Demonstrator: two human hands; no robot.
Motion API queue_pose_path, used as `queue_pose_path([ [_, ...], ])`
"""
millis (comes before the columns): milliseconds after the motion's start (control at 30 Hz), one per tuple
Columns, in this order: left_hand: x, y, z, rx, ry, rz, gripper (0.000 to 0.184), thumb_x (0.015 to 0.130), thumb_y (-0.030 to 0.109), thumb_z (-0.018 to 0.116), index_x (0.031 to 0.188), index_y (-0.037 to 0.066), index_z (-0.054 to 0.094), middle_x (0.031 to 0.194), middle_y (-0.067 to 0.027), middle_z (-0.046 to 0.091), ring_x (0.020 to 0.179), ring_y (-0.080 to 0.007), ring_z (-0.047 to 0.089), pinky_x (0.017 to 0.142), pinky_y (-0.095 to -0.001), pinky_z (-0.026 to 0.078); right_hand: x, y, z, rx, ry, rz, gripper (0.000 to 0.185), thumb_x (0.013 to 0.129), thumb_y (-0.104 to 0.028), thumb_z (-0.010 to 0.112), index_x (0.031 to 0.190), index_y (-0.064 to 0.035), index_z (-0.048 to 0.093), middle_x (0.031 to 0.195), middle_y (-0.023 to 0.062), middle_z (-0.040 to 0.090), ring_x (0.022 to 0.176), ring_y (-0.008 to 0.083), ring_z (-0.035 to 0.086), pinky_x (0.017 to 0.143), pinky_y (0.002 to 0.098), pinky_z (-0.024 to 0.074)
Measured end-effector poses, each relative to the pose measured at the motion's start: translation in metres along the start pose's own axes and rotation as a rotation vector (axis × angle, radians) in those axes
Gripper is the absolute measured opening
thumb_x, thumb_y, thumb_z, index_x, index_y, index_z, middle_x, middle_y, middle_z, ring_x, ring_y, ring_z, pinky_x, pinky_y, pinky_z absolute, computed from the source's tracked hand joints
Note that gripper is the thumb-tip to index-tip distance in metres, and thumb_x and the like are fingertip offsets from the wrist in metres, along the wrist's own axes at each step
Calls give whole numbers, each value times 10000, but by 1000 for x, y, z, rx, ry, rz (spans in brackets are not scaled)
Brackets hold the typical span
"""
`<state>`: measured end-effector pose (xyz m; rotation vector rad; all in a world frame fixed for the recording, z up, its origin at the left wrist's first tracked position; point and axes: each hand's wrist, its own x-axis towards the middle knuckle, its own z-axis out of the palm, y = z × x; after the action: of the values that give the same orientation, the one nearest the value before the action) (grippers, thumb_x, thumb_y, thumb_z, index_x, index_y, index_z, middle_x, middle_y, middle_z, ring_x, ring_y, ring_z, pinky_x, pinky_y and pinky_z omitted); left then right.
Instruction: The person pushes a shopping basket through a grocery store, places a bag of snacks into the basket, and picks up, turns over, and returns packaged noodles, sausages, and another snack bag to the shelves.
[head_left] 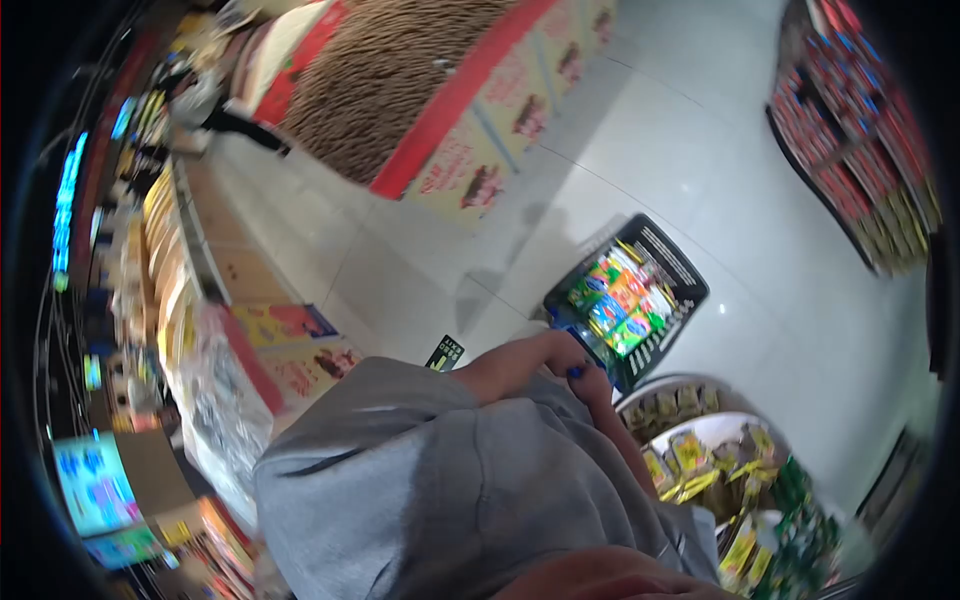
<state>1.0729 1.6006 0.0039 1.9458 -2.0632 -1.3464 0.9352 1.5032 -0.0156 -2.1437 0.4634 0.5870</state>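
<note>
Just ahead of my body is a dark shopping cart, with a black panel carrying white print. Several bright green, orange and blue packets lie inside it. My left hand is closed at the cart's near end, around the blue handle. Close beside it, my right hand is also closed at the handle, with a bit of blue showing by the fingers. Both hands are small and slightly blurred, so the finger detail is unclear.
Shelves of yellow packs stand close on the right. A large bin of brown goods with a red rim is ahead. Bulk bins line the left. Farther off is another person. A red-stocked rack stands at upper right.
</note>
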Motion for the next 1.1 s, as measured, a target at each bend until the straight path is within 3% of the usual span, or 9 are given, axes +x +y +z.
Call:
queue_pose_path([
  [267,39,-61,-75,66,-116,139,251,716,277,646,931,147,657,832,-152,684,785,-357,662,703,-476,523,47,-11,-36,112,87,245,352,745,-359,633,1015,-147,713,948,197,681,907,371,656,820,461,529],
  [367,53,-75,-97,150,-174,190,247,704,264,658,913,134,664,868,-148,695,810,-346,670,711,-465,531,63,-12,-50,166,189,233,316,707,-346,645,871,-89,728,856,207,680,849,365,664,773,461,537],
  [533,82,-93,-149,80,-108,385,235,701,301,666,870,138,652,791,-171,672,759,-368,653,704,-484,524,77,-19,-82,263,333,280,326,706,-357,640,863,-84,720,876,201,684,854,362,667,789,455,538],
  [667,117,-105,-176,284,-330,394,225,733,260,605,907,138,677,890,-168,691,851,-345,666,761,-464,538,94,-25,-104,203,331,479,317,736,-357,603,850,-83,714,886,198,687,857,354,672,798,446,539],
  [800,142,-103,-197,386,-333,400,228,772,271,551,884,124,684,882,-166,693,855,-346,666,771,-460,541,102,-25,-127,266,343,561,301,759,-354,583,824,-91,716,868,184,694,836,347,676,780,445,542],
  [1000,180,-115,-229,320,-332,597,260,748,293,629,951,139,681,853,-174,682,817,-371,658,734,-469,535,120,-12,-144,293,416,615,313,738,-376,623,817,-88,718,846,178,697,812,356,675,752,450,539],
  [1100,201,-115,-239,366,-441,549,258,719,280,677,914,112,686,867,-164,689,828,-362,659,749,-465,530,121,-8,-156,292,462,614,326,717,-391,648,824,-91,718,837,181,696,807,356,676,743,453,538],
])
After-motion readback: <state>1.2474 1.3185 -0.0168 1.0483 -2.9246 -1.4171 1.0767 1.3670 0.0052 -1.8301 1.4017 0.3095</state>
